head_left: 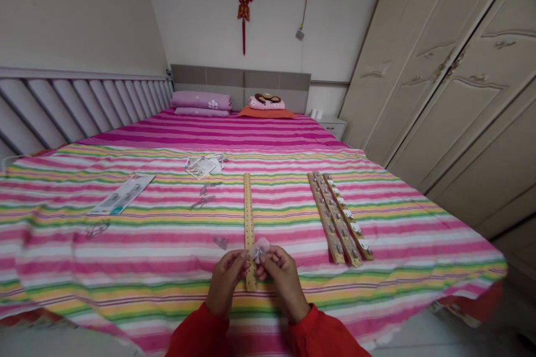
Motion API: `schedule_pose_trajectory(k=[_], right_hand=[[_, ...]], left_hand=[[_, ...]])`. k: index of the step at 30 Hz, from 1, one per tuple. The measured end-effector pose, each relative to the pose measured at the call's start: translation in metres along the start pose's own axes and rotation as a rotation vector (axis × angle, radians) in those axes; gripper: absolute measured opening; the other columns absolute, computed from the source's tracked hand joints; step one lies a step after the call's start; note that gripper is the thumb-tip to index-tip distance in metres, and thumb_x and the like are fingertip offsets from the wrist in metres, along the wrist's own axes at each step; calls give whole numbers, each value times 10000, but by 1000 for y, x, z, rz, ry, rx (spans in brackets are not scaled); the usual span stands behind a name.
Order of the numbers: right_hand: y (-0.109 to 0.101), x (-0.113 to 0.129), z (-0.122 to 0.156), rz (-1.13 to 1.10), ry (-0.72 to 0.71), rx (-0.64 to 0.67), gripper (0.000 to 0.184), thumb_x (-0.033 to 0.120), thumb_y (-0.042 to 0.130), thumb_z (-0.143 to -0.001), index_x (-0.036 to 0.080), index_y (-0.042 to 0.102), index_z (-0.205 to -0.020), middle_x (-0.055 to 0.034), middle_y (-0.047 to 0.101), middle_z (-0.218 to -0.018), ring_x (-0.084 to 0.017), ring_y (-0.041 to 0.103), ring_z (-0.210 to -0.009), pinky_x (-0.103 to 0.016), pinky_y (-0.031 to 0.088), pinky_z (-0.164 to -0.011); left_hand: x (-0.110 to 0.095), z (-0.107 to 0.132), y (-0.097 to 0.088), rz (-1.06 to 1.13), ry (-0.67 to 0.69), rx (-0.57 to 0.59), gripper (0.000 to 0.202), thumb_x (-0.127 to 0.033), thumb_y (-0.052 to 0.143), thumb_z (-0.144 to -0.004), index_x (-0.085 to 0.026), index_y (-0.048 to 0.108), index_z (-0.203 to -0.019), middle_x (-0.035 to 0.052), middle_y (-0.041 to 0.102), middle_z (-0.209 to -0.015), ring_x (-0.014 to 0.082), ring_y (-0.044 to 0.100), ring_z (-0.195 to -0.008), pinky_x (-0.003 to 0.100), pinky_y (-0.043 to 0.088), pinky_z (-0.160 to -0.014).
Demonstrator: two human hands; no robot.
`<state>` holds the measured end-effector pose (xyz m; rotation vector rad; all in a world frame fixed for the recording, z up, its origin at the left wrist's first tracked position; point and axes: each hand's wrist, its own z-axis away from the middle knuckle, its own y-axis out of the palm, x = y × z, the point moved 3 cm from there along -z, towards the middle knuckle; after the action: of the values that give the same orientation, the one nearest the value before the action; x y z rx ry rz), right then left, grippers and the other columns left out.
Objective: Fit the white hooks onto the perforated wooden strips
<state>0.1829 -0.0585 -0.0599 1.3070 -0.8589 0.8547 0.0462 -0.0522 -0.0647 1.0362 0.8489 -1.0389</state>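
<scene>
A narrow wooden strip [248, 206] with rows of small holes lies lengthwise on the striped cloth in front of me. Over its near end, my right hand [281, 274] pinches a small clear round piece with a metal hook [261, 247]. My left hand [228, 279] is closed at the strip's left edge, thumb against fingers; what sits between the fingertips is too small to make out. Just beyond that hand lies a small clear piece [220, 242] on the cloth. Further off rest several similar clear pieces [204, 201].
On the right, three wooden strips [335, 217] lined with small metal-and-clear or white pieces lie side by side. To the left are a flat clear-and-white package [123, 195] and a wire bundle [97, 227]. Torn packaging [203, 166] lies farther back. A bed rail [84, 106] runs along the left.
</scene>
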Motion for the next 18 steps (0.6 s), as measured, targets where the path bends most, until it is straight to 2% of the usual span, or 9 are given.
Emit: schedule_pose_trajectory(k=[3, 7, 10, 13, 16, 18], right_hand=[[2, -1, 2, -10, 3, 14, 351, 409, 793, -610, 155, 582, -730, 25, 619, -523, -95, 559, -438, -192, 441, -431], [4, -5, 5, -13, 33, 39, 350, 414, 791, -616, 159, 570, -709, 15, 632, -528, -96, 558, -419, -188, 437, -414], [3, -6, 6, -9, 47, 36, 351, 430, 779, -628, 155, 588, -731, -3, 655, -588, -103, 568, -430, -202, 446, -416], [-1, -4, 4, 13, 19, -3, 346, 451, 739, -673, 144, 629, -787, 9, 621, -532, -101, 549, -437, -199, 424, -422], [-9, 2, -1, 46, -28, -71, 355, 426, 769, -635, 141, 669, -822, 37, 581, -506, -75, 494, -426, -185, 373, -415], [-12, 4, -3, 76, -32, -79, 352, 409, 799, -586, 138, 682, -778, 47, 565, -509, -63, 463, -412, -188, 352, -405]], left_hand=[[5, 3, 3, -28, -36, 42, 439, -493, 772, -506, -143, 661, -747, -6, 598, -603, 96, 542, -570, 200, 418, -530], [2, 7, 4, -115, -9, 56, 418, -490, 752, -530, -148, 659, -751, -20, 588, -602, 94, 527, -575, 203, 401, -547], [-3, 9, 2, -156, -12, 51, 388, -477, 738, -539, -155, 649, -736, -27, 592, -608, 97, 529, -604, 203, 398, -570], [-8, 10, 1, -202, -22, 63, 350, -456, 726, -539, -160, 631, -699, -28, 587, -588, 102, 522, -596, 210, 387, -565], [-13, 9, 1, -266, 1, 115, 318, -443, 710, -543, -157, 615, -644, -27, 571, -561, 100, 500, -570, 215, 369, -551], [-15, 7, 0, -301, 18, 160, 309, -439, 702, -543, -154, 609, -617, -25, 559, -546, 97, 483, -556, 216, 353, -541]])
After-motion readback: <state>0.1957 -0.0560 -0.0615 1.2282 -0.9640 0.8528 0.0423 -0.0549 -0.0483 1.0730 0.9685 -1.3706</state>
